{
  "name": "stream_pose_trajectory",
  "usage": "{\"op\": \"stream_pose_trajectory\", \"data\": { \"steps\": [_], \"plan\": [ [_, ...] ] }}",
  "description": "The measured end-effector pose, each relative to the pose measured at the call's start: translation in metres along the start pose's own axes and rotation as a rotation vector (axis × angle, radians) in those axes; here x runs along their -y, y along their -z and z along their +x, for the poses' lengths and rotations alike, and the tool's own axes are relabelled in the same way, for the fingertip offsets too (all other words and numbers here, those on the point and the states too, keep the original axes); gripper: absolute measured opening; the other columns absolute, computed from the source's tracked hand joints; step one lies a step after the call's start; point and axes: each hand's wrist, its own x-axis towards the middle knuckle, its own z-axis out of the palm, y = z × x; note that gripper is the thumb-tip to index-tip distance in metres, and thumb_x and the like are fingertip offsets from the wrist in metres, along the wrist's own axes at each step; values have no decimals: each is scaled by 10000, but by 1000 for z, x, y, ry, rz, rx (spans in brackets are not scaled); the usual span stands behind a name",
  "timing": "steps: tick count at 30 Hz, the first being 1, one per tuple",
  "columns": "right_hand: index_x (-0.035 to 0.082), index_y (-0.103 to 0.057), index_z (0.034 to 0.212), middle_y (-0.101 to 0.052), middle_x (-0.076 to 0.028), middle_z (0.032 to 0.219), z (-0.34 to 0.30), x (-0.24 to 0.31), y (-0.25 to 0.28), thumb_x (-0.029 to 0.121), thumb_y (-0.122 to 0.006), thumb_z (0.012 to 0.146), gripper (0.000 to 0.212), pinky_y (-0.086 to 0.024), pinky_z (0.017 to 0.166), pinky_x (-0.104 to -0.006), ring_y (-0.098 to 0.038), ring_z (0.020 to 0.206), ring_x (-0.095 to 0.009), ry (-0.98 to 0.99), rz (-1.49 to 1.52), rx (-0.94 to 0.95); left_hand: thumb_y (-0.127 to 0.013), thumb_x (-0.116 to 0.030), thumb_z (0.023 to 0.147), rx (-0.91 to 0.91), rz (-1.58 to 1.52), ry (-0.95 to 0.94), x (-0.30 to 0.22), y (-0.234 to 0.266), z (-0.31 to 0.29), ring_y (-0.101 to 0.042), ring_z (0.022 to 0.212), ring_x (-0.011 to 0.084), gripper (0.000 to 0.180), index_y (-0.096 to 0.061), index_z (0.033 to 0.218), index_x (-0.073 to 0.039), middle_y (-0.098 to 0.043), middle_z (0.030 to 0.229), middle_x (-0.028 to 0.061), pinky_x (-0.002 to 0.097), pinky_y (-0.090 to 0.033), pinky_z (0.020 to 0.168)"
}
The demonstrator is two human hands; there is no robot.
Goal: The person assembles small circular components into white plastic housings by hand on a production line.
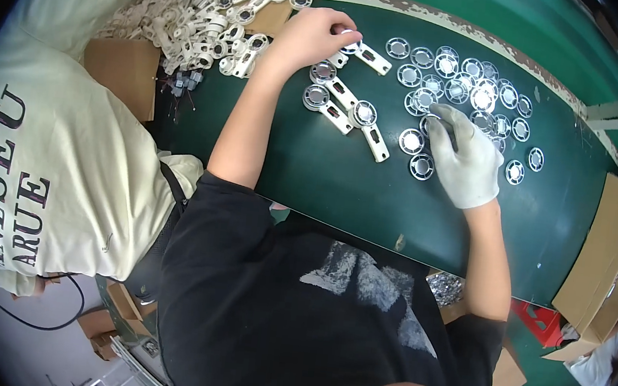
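Note:
My bare left hand (pixel 309 36) reaches to the far side of the green table (pixel 325 187), and its fingertips pinch a white plastic bracket (pixel 369 54) with a round end. Three similar white brackets fitted with silver discs (pixel 341 106) lie just in front of it. My right hand (pixel 464 163) wears a white glove. It rests among several loose round silver discs (pixel 471 82), and its fingertips close on one silver disc (pixel 431 123) at the near edge of the spread.
A heap of white brackets (pixel 208 9) lies on cardboard at the far left. A co-worker in a cream shirt (pixel 50 151) stands close on my left. An open cardboard box (pixel 604 254) sits at the table's right end, and a red crate (pixel 540 321) is below it.

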Motion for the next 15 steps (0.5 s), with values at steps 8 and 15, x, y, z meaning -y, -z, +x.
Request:
{"op": "stream_pose_trajectory", "data": {
  "steps": [8,15],
  "plan": [
    [78,-711,1088,-742,-127,905,-3,-3,-1,158,-701,898,206,-560,718,-352,-727,790,-269,8,5,-14,-649,-226,915,-443,251,63,56,17,-3,-673,992,339,178,-748,1028,-131,-707,1054,124,450,-551,836],
    [62,-711,1085,-741,-141,900,-5,-2,1,139,-701,905,195,-564,723,-350,-730,792,-269,55,17,-8,-747,-510,832,-462,473,277,48,20,17,-685,1049,286,463,-740,1130,-155,-681,1158,63,433,-556,858]
  ]
}}
